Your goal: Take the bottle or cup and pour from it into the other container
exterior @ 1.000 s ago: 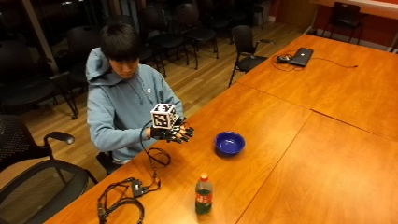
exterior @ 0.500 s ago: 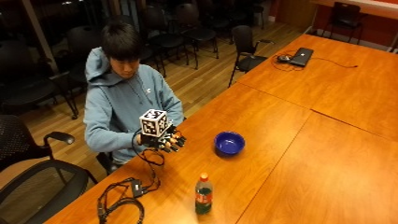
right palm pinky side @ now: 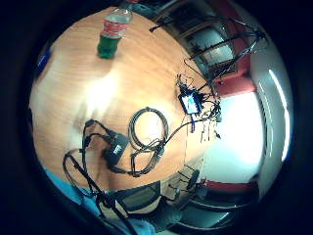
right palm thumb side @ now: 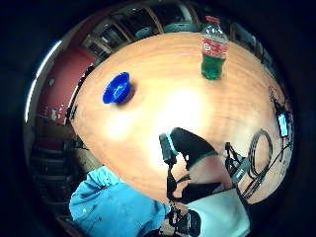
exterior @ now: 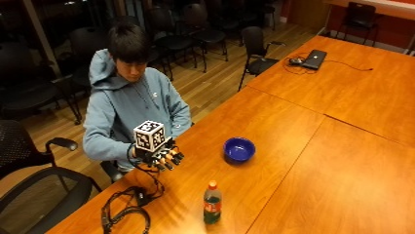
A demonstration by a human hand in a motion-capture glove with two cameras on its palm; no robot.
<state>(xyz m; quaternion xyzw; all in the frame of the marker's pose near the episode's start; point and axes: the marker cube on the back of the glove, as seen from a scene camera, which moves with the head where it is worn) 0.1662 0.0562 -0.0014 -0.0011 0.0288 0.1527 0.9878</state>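
Note:
A green bottle (exterior: 211, 202) with a red label and orange cap stands upright near the table's front edge; the palm views show it as well (right palm thumb side: 213, 52) (right palm pinky side: 111, 34). Beyond it, toward the table's middle, sits a blue bowl (exterior: 238, 149) (right palm thumb side: 116, 89). My gloved right hand (exterior: 162, 157) hovers just above the wood by the person's edge of the table, to the left of the bowl and behind the bottle. Its fingers are spread and hold nothing. A gloved finger (right palm thumb side: 190, 145) shows in the thumb side view.
A tangle of black cables with a small black box (exterior: 129, 209) (right palm pinky side: 117, 149) lies on the table's corner left of the bottle. A laptop (exterior: 314, 58) sits far off on the table. An office chair (exterior: 39, 180) stands beside the person.
My right hand has drifted down and back toward the person's edge of the table, away from the bowl. Bottle and bowl have not moved.

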